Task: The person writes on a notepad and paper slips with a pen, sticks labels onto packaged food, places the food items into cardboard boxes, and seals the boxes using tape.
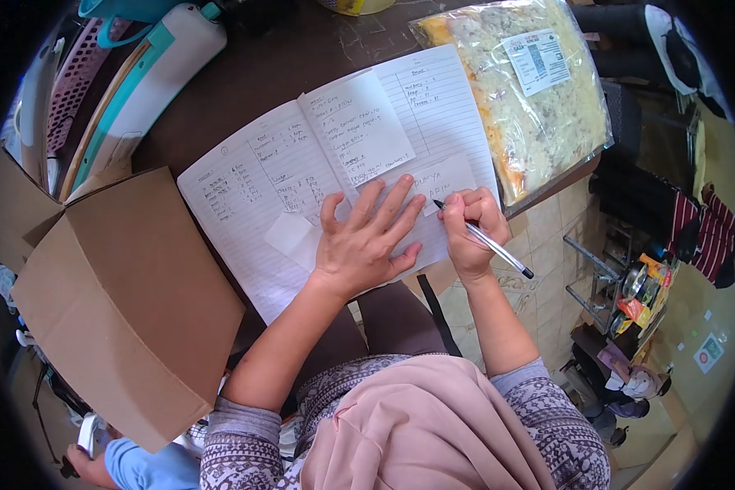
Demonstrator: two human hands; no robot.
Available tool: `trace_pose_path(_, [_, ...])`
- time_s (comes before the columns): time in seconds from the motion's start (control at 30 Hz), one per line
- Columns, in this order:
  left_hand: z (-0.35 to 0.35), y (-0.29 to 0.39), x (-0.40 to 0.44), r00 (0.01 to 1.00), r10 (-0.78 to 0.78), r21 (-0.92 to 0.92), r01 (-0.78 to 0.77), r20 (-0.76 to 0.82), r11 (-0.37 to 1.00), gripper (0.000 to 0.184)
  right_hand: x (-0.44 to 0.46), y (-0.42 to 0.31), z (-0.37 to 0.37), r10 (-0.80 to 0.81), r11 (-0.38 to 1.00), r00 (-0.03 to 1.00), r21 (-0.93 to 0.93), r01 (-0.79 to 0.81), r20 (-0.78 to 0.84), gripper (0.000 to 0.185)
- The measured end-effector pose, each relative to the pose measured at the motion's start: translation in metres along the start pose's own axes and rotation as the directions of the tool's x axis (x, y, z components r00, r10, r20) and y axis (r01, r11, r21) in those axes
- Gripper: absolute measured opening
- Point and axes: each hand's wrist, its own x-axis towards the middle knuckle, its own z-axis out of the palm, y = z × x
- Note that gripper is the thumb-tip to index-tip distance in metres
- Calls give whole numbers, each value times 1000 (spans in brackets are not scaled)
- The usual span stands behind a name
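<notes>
An open lined notebook [237, 171] with handwritten lists lies on the dark table in front of me. On its right page rests a white handwritten note [367, 122], and below that a small paper slip [457, 175] with larger lettering. My left hand [367, 237] is flat with fingers spread, pressing on the pages and the slip's edge. In my right hand [475, 229] a clear pen with a black cap [502, 251] is gripped, its tip at the slip. Another blank piece of paper [294, 238] sits left of my left hand.
A clear plastic package [539, 98] with a white label lies at the upper right, touching the notebook. A large cardboard box [131, 302] stands at the left. Behind it are a white and teal container [167, 65] and a pink perforated basket [77, 73]. Another person's blue sleeve [151, 465] shows lower left.
</notes>
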Motion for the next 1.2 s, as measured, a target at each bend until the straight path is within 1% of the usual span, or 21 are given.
trace_pose_path(0.1, [0,0,0,1000,-1,-3,1,6,1000,48,0,0,1,1,1000,1000,-8,-1,0,30])
trace_pose_path(0.17, [0,0,0,1000,-5,-4,5,-3,1000,48,3,-3,0,-55,997,998,-59,57,36,31])
trace_pose_path(0.2, [0,0,1,1000,-5,-5,5,-4,1000,48,2,-2,0,-56,997,998,-59,58,36,31])
trace_pose_path(0.27, [0,0,0,1000,-6,-11,6,0,1000,48,-1,0,0,38,999,999,-1,-38,-14,31])
trace_pose_path(0.3, [0,0,0,1000,-7,-11,7,1,1000,48,-1,0,1,39,999,999,-1,-39,-13,31])
trace_pose_path(0.37, [1,0,0,1000,-9,-10,9,-1,1000,48,0,0,1,1,999,1000,-41,-2,-1,31])
trace_pose_path(0.5, [0,0,1,1000,-13,-14,13,-5,1000,48,-1,3,1,1,1000,1000,-29,-2,-10,30])
trace_pose_path(0.6, [-1,0,0,1000,-15,-17,15,3,1000,48,-1,2,-1,-33,998,999,-55,35,36,30])
trace_pose_path(0.67, [-1,0,0,1000,-16,-16,16,1,1000,48,-3,2,-1,-12,1000,998,25,13,-60,30])
trace_pose_path(0.7, [-1,0,0,1000,-15,-17,15,3,1000,48,-4,2,-1,-10,1000,998,25,11,-60,30])
trace_pose_path(0.8, [-1,0,0,1000,-18,-23,18,7,1000,48,-3,3,-1,9,1000,999,-2,-9,-53,30])
trace_pose_path(0.97, [-1,0,1,1000,-15,-13,15,-1,1000,49,-1,1,-1,-38,995,999,-89,37,-9,29])
trace_pose_path(1.07, [-2,0,1,1000,-18,-7,18,8,1000,48,-2,2,-2,-15,996,1000,-90,13,-19,29])
trace_pose_path(1.2, [-2,0,1,1000,-14,-6,14,8,1000,48,-1,0,0,-24,997,999,-78,21,-34,29])
